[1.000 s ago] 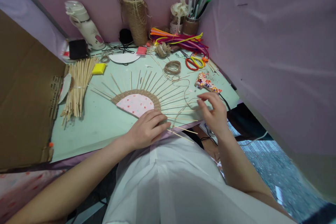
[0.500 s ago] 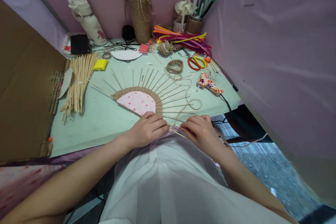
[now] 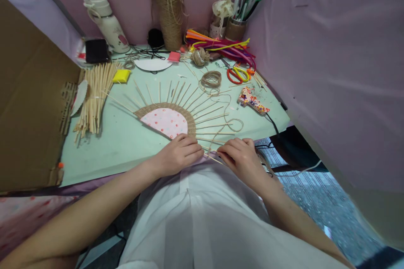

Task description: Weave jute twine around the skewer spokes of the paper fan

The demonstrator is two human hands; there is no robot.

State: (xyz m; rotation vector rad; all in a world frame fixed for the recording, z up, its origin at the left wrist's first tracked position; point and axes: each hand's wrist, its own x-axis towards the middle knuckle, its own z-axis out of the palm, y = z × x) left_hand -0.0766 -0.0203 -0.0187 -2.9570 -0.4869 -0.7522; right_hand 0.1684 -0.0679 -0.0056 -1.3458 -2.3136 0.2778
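A half-round fan-like piece (image 3: pixel 168 122) lies at the table's front, with a pink spotted centre, a woven twine band (image 3: pixel 191 125) and thin wooden sticks (image 3: pixel 211 112) spreading outward. My left hand (image 3: pixel 182 154) is closed on its lower right corner, fingers covering the band's end there. Just to the right, my right hand (image 3: pixel 240 155) is pinched closed at the outer part of the lowest sticks; its fingertips seem to grip one, though they partly hide it. A loose strand of twine (image 3: pixel 217 133) runs down between my hands from the coil (image 3: pixel 211 79) behind.
A stick bundle (image 3: pixel 94 101) and yellow packet (image 3: pixel 121 76) lie left. Scissors (image 3: pixel 238 75) and a floral glue gun (image 3: pixel 252 100) with a cord lie right. A bottle (image 3: pixel 109 25), twine spool (image 3: pixel 170 21) and pipe cleaners (image 3: pixel 221 46) are at the back; cardboard (image 3: pixel 34 101) walls the left.
The view has shifted very slightly. Both hands keep nearly the same place and grip, and the fan-like piece has not visibly moved on the table.
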